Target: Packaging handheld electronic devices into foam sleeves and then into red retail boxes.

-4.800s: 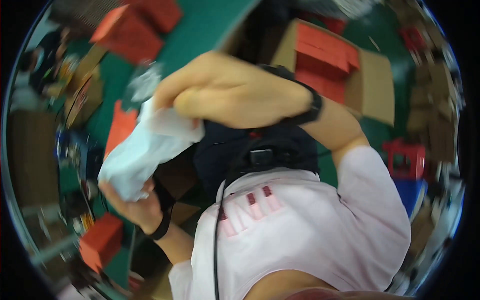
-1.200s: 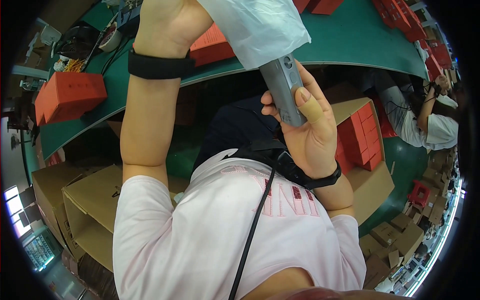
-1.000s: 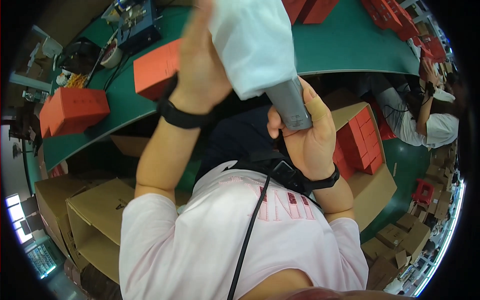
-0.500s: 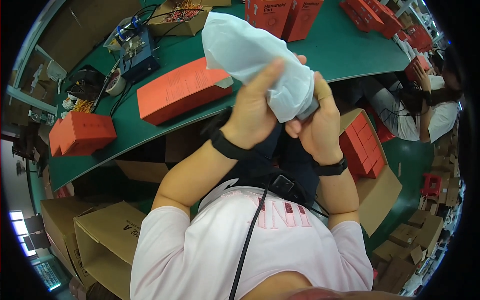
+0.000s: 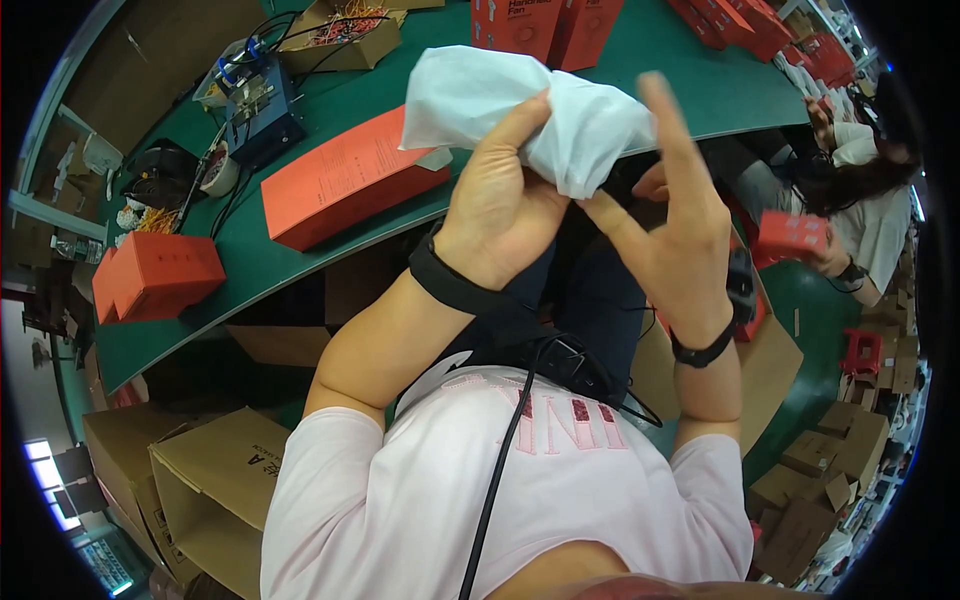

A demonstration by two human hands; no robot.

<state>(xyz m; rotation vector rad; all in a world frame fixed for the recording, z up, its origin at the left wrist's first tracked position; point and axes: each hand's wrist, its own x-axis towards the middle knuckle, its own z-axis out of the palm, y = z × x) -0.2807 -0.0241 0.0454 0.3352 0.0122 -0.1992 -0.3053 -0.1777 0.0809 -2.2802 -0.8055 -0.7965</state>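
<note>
A bundle in a white wrapper [image 5: 480,88] is held up over the table's near edge. What lies inside the wrapper is hidden. My left hand [image 5: 508,200] grips it from below, with the thumb lying across the front. At its right end, my right hand [image 5: 680,220] is spread, the index finger pointing up and the thumb close under the wrapper's lower corner. Just behind the left hand, a long red box [image 5: 350,180] lies on the green table, its right end flap raised.
Upright red boxes [image 5: 515,30] stand at the back. A blue metal fixture [image 5: 262,115] and a carton of wires [image 5: 345,40] are at the far left, a smaller red box [image 5: 165,272] nearer. Open cartons [image 5: 215,490] flank me. At right, another person holds a red box [image 5: 792,236].
My right hand has opened and come off the bundle's right end. The bundle has turned flatter in my left hand. The other person's red box has moved down, toward the cartons beside me.
</note>
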